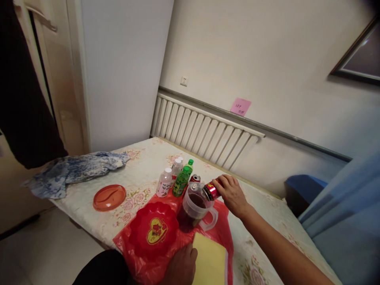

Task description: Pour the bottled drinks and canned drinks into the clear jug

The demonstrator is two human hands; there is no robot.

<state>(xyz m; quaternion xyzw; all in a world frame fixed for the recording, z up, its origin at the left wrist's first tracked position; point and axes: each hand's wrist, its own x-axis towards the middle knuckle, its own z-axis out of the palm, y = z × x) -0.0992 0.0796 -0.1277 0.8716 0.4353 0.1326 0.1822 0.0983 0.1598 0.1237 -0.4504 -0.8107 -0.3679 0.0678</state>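
Note:
My right hand (233,194) is wrapped round a red can (211,190), tipped over the mouth of a clear plastic pitcher (192,204). Dark liquid fills much of the pitcher, whose handle points right. My left hand (181,266) rests at the near edge of a red plastic sheet (139,269), beside a yellow pad (209,259); its fingers are curled and partly hidden. A red scalloped plate (139,233) with a yellow heart lies left of the pitcher. Behind stand a green bottle (180,184), a clear bottle (164,184) and another can (195,178).
An orange-red lid (109,197) and a blue patterned cloth (86,170) lie on the left of the flowered tablecloth (261,241). A radiator (204,130) runs along the wall behind. A blue curtain (350,213) hangs at the right.

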